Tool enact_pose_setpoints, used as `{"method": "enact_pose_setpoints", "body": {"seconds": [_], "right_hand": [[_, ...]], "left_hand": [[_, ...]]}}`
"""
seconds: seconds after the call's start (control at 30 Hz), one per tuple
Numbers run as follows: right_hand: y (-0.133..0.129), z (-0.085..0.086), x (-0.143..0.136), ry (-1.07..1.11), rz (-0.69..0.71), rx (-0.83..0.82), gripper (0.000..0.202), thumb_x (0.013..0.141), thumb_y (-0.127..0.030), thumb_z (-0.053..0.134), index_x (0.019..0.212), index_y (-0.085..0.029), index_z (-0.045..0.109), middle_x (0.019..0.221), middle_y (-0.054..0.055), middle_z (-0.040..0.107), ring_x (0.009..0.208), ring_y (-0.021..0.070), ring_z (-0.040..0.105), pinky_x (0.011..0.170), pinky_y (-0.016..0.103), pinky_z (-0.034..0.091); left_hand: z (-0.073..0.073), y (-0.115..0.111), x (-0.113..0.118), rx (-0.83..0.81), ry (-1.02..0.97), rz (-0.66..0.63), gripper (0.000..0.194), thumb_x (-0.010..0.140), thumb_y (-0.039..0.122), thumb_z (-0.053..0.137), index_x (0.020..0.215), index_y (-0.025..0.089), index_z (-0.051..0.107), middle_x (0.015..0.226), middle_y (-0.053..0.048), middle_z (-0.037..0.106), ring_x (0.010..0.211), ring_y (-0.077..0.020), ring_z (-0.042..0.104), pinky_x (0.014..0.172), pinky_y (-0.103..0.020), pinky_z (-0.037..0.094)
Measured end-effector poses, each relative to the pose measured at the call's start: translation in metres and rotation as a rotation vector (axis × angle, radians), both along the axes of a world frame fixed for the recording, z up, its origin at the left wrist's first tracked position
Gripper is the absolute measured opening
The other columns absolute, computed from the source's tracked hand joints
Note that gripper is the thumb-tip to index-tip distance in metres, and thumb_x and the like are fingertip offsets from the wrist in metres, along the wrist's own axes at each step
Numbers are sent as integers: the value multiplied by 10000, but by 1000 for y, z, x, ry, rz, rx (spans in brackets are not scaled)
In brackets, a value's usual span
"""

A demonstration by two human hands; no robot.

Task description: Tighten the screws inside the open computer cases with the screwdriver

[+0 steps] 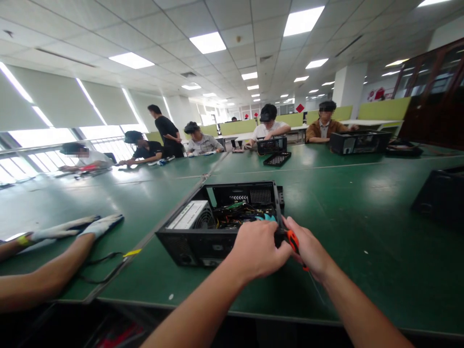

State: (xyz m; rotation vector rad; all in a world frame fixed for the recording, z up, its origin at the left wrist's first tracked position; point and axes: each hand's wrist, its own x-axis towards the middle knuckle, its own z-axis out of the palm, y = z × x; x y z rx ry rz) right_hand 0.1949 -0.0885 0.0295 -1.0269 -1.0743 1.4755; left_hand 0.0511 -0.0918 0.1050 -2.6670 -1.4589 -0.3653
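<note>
An open PC case (221, 220) lies on the green bench (355, 227), straight ahead of the person, its long axis running away from them and slightly to the right, open side up. The left hand (259, 249) rests on the case's near right corner, fingers curled over the rim and clenched on it. The right hand (308, 249) sits just beside it, touching the same corner from the right, fingers wrapped around an orange-handled screwdriver (293, 241) whose shaft points left and inward at the case; the tip is hidden behind the left hand. Both hands are equally near the case, the left one on it. Inside show a power supply (190, 216) at left and tangled cables (239, 215). To the far left, another person's gloved hands (78, 228) lie flat on the bench, well apart from the case.
</note>
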Motion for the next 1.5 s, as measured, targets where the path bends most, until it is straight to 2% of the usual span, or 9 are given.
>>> {"method": "enact_pose_setpoints", "body": {"seconds": [0.17, 0.37, 0.73, 0.87, 0.97, 1.13, 1.23, 1.33, 1.5], "right_hand": [[41, 10, -37, 103, 124, -109, 528, 967, -535, 406, 1349, -194, 532, 727, -9, 635, 327, 38, 306, 428, 219, 425], [57, -14, -3, 156, 182, -247, 655, 901, -421, 621, 1451, -240, 315, 1321, 185, 582, 339, -29, 269, 794, 432, 579], [57, -49, 36, 210, 213, -321, 473, 865, -291, 627, 1300, -208, 463, 926, 43, 687, 381, -1, 244, 567, 311, 576], [64, -56, 22, 258, 191, -333, 455, 810, -217, 476, 1265, -196, 461, 657, -59, 533, 397, 58, 322, 496, 279, 523], [67, -63, 16, 266, 208, -347, 493, 707, -149, 449, 1197, -154, 497, 672, -22, 550, 442, 93, 419, 451, 259, 475], [67, -70, 17, 193, 252, -299, 400, 756, -95, 607, 1150, -154, 573, 999, 86, 677, 726, 122, 641, 558, 223, 524], [66, -70, 17, 122, 336, -274, 277, 835, -272, 696, 1071, -136, 642, 1068, 123, 688, 787, 133, 684, 571, 190, 534], [66, -69, 17, 52, 388, -212, 312, 850, -391, 693, 1017, -127, 682, 926, 100, 716, 517, 71, 617, 392, 139, 420], [64, -67, 16, -21, 436, -107, 367, 825, -429, 711, 1000, -106, 714, 837, 82, 718, 384, 24, 505, 330, 132, 318]], "left_hand": [[-22, 30, -51, 352, 23, 214, 403, 840, 544, 517, 773, 185, 686, 1077, -101, 706, 952, -296, 640, 782, -411, 439], [-18, 78, -121, 337, 115, 376, 434, 904, 540, 465, 810, 182, 692, 1047, -89, 716, 955, -274, 657, 863, -415, 449], [11, 144, -228, 354, -1, 774, 363, 919, 341, 595, 1234, 162, 561, 1246, -106, 594, 1061, -243, 617, 884, -461, 542], [-6, 137, -198, 443, -152, 675, 403, 916, 333, 597, 1278, 169, 533, 1323, -119, 548, 1151, -274, 574, 950, -506, 503], [-50, 123, -140, 308, -221, 404, 456, 875, 230, 607, 1312, 157, 499, 1320, -132, 558, 1246, -269, 521, 1069, -430, 435], [-117, 98, -57, 5, -313, 20, 544, 817, 205, 610, 1346, 257, 491, 1240, -60, 615, 1051, -207, 638, 919, -331, 527], [-125, 88, -43, -117, -351, -174, 553, 792, 163, 600, 1328, 283, 537, 1179, -43, 647, 1013, -188, 641, 917, -298, 507], [-123, 87, -51, -270, -458, -341, 543, 750, 136, 631, 1278, 256, 599, 1085, -46, 670, 920, -169, 641, 875, -274, 499], [-124, 93, -65, -379, -600, -344, 462, 705, 423, 783, 1075, 160, 700, 852, -51, 665, 699, -152, 582, 703, -279, 494]]}}
